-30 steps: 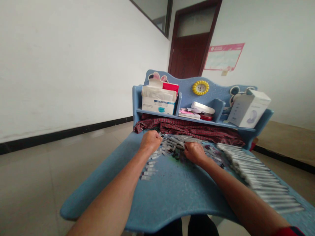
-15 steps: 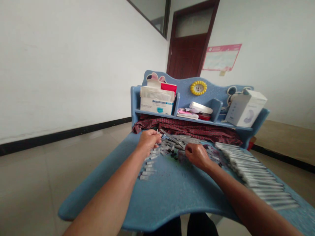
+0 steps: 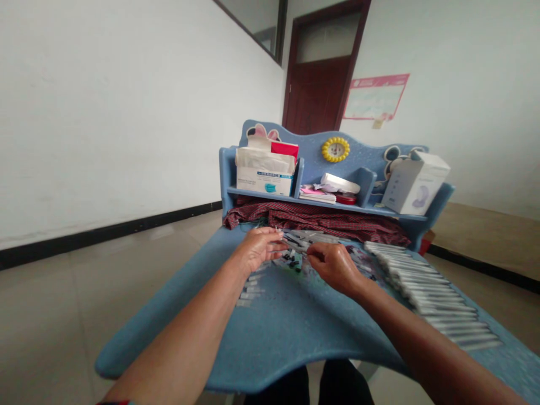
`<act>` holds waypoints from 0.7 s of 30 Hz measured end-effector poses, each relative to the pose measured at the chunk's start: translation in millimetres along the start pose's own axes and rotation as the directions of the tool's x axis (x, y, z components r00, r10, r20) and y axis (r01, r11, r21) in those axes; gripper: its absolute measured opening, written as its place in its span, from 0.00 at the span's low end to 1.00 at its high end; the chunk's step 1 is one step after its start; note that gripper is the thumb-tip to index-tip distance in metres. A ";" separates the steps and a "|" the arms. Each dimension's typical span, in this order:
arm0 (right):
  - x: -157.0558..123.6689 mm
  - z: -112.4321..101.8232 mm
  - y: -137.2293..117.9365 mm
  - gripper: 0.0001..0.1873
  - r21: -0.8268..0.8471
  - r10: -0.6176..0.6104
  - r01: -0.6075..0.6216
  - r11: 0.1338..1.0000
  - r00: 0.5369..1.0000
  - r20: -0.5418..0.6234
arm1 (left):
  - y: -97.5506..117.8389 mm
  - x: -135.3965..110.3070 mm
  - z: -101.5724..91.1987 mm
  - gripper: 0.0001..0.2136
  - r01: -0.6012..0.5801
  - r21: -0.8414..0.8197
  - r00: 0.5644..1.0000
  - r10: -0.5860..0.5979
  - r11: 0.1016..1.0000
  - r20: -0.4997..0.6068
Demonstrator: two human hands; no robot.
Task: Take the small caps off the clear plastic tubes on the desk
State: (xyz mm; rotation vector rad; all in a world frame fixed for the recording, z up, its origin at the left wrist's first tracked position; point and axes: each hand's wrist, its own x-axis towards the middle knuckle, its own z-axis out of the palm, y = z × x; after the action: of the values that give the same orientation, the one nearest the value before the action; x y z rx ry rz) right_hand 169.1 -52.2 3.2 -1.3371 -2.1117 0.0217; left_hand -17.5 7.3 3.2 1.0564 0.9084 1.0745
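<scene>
The left hand's (image 3: 262, 248) fingers spread, the right hand's (image 3: 336, 265) curl (whether either grips anything, I cannot tell); thin tubes (image 3: 296, 242) look light, stiff, slippery, best pinched mid-length.

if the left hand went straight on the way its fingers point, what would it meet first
Probably the loose heap of thin pieces, just ahead of the left hand; the hand's height is unclear, so it might pass over them toward the right hand.
</scene>
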 end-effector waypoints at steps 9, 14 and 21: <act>24.6 3.1 -4.0 0.13 0.443 0.005 0.060 0.894 0.989 -0.145 | 3.7 -3.5 6.6 0.02 0.044 -0.238 0.994 -0.019 0.970 0.106; 27.8 0.1 -16.4 0.19 0.672 0.052 -0.019 0.740 0.998 -0.029 | 7.6 -7.2 9.7 0.01 0.076 -0.363 0.990 -0.026 0.929 0.141; 45.4 -1.1 -18.0 0.24 0.673 0.201 -0.122 0.730 0.979 -0.041 | 11.0 -12.5 12.1 0.02 0.082 -0.347 0.979 -0.010 0.934 0.205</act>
State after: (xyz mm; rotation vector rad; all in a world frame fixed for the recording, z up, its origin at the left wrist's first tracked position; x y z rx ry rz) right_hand 142.1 -24.1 32.7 -1.0285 -1.6309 0.7034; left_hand -11.6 -6.0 17.8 0.8189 0.5486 1.0250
